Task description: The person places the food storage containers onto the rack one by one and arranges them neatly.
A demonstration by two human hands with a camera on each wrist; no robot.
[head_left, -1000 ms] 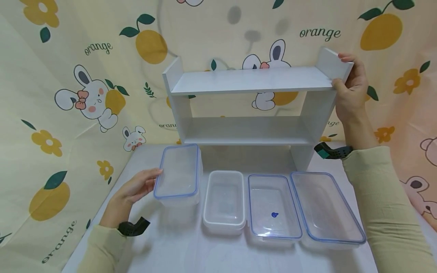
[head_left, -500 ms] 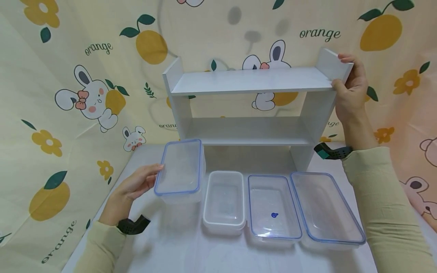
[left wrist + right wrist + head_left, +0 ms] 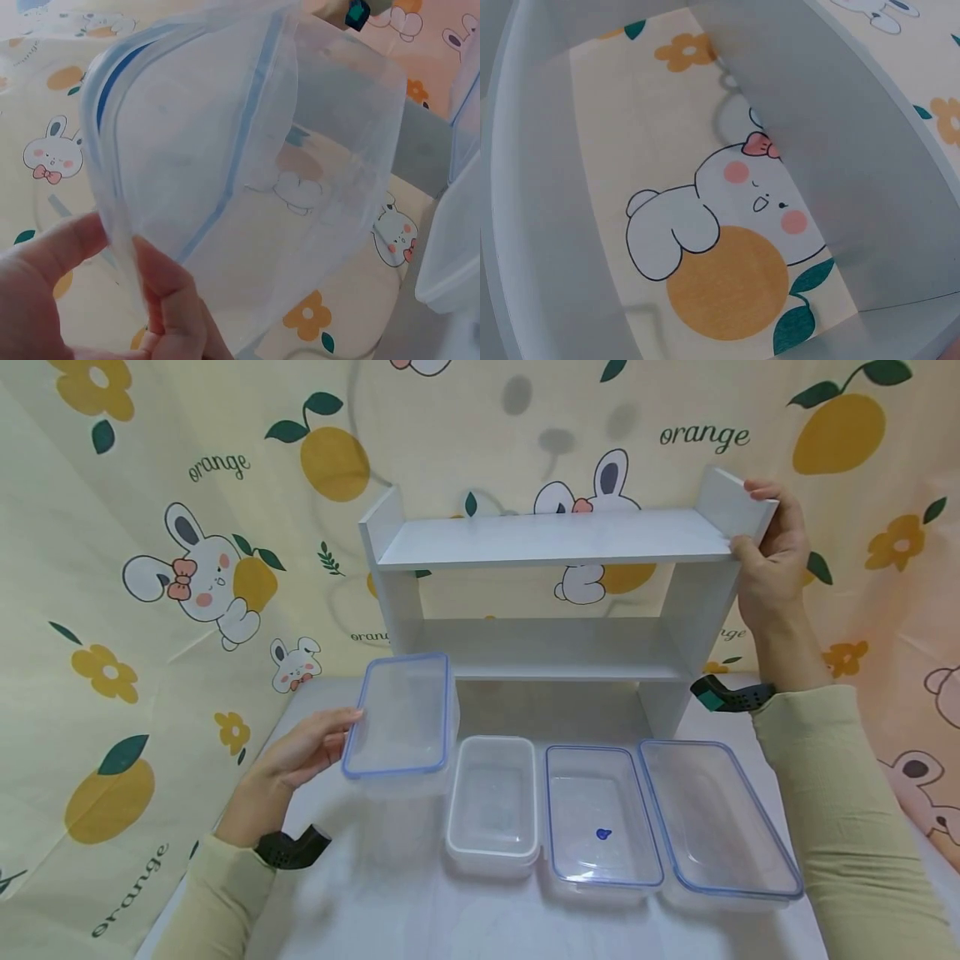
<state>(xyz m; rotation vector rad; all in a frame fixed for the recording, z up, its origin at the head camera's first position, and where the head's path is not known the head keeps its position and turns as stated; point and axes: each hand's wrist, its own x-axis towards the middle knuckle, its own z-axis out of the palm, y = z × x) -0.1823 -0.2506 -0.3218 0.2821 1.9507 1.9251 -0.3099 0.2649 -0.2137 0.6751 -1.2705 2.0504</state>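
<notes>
My left hand [image 3: 300, 756] pinches the left edge of a clear plastic food container [image 3: 401, 718] with a blue-rimmed lid, tilted in front of the shelf's lower left side. In the left wrist view, thumb and fingers close on the rim of this see-through container [image 3: 330, 127]. At the upper right, my right hand [image 3: 776, 560] grips the top of the side panel of a white shelf unit [image 3: 555, 537], thumb in front. The right wrist view looks between the shelf's white boards [image 3: 847, 142]; the hand itself is hidden there.
In front of the shelf stand a container with a whitish lid [image 3: 492, 797], a blue-rimmed container [image 3: 600, 802] with a small blue mark, and a larger blue-rimmed one [image 3: 723, 818]. They sit on a white tabletop [image 3: 420, 902]. A patterned cloth [image 3: 465, 435] hangs behind.
My left hand has raised the food container and moved it slightly right and toward the shelf. The right hand stays on the shelf unit.
</notes>
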